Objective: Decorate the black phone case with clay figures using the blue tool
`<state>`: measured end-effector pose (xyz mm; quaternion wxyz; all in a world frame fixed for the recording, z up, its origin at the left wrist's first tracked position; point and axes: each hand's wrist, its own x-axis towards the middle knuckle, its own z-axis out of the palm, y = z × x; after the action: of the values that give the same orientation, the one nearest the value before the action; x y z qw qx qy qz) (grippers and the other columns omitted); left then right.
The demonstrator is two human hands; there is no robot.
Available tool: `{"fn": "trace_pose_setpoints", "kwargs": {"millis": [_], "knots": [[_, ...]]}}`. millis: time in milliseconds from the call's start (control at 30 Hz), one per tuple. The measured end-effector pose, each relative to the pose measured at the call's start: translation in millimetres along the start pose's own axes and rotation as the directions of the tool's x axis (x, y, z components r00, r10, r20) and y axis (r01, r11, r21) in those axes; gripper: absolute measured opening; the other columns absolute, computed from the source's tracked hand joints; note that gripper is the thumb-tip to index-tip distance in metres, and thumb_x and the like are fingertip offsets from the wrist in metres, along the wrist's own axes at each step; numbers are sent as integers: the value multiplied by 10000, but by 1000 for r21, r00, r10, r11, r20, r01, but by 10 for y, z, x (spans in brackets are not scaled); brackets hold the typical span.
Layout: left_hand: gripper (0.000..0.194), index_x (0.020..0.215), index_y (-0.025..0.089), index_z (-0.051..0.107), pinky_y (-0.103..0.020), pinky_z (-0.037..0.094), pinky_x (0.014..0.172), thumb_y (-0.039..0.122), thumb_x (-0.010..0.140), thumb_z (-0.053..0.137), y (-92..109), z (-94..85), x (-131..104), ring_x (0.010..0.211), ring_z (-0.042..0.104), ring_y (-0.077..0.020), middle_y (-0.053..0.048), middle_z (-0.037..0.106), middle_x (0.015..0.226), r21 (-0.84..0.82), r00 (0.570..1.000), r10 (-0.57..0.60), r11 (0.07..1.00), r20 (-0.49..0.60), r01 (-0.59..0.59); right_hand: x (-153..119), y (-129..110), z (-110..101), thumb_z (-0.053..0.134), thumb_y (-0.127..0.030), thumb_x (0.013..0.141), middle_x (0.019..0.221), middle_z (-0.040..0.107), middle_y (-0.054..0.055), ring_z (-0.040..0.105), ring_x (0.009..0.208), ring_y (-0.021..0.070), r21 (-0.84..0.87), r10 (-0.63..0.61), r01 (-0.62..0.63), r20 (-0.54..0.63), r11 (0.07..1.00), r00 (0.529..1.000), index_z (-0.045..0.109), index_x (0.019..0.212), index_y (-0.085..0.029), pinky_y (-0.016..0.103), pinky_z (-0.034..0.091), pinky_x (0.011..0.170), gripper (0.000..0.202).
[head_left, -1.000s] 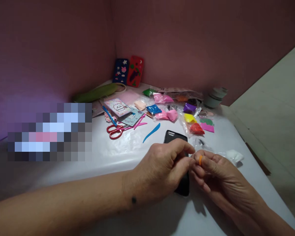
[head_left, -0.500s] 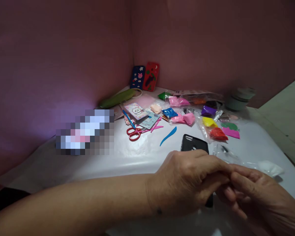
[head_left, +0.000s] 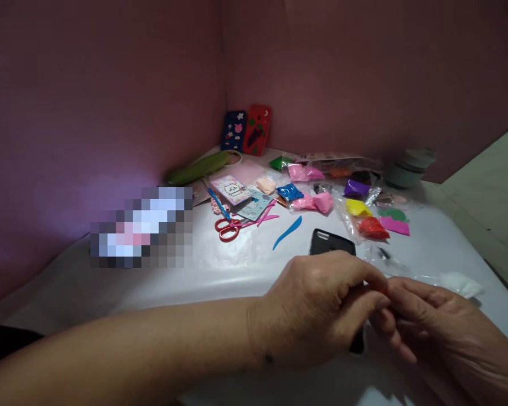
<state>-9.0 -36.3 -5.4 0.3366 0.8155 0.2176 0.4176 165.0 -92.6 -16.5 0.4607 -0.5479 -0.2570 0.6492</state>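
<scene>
My left hand reaches across from the left, its thumb and fingers closed in a pinch. Against its fingertips press the closed fingers of my right hand. A small orange-red piece of clay peeks out between the two sets of fingertips; most of it is hidden. Partly covered by my left hand, a black phone case lies on the white table. A blue plastic clay knife rests to the left of the case.
Red-handled scissors, pink tools and cards lie mid-table. Clay packets, including a yellow one and a red one, spread behind the hands. Two decorated cases, blue and red, lean in the corner. A lit, blurred screen is at left.
My fingertips have parted slightly, and the orange-red piece now shows between them. The whole view has shifted a little; the table things lie as before.
</scene>
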Motion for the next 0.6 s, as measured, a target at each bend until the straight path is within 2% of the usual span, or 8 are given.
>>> {"fn": "trace_pose_setpoints", "kwargs": {"millis": [133, 267, 367, 467, 600], "knots": [[128, 837, 89, 669, -167, 489, 654, 114, 862, 545, -3, -8, -6, 647, 609, -93, -47, 684, 736, 30, 999, 41, 999, -19, -41, -12, -19, 42, 804, -431, 650, 551, 593, 33, 468, 493, 107, -79, -32, 33, 9, 996, 999, 694, 561, -170, 189, 377, 436, 297], [136, 796, 79, 674, -140, 465, 628, 86, 845, 548, -19, 1, -3, 621, 595, -72, -27, 669, 687, 26, 999, 33, 999, -21, -33, -75, -85, 139, 758, -460, 704, 563, 612, 56, 486, 511, 102, -104, -78, 83, 51, 991, 996, 702, 560, -143, 184, 391, 467, 353], [109, 779, 91, 677, -129, 454, 612, 63, 813, 577, -19, 3, 24, 612, 592, -63, -7, 671, 675, 1, 999, -39, 999, -24, 39, -88, -119, 182, 781, -458, 674, 592, 628, 60, 492, 513, 94, -124, -100, 101, 9, 987, 995, 725, 603, -141, 176, 377, 457, 330], [104, 733, 114, 669, -128, 449, 592, 58, 787, 599, -4, -7, 52, 572, 571, -55, 28, 640, 611, -50, 987, -158, 986, -27, 156, -60, -108, 166, 831, -418, 616, 591, 645, 48, 519, 515, 99, -141, -109, 107, -8, 984, 994, 750, 665, -173, 182, 387, 467, 263], [145, 760, 140, 682, -159, 470, 595, 101, 830, 561, 10, -27, 72, 521, 552, -63, 62, 571, 509, -111, 966, -256, 960, 27, 257, -33, -79, 122, 838, -401, 620, 581, 648, 25, 516, 503, 87, -166, -107, 102, -27, 981, 994, 748, 684, -192, 178, 383, 469, 237]]}}
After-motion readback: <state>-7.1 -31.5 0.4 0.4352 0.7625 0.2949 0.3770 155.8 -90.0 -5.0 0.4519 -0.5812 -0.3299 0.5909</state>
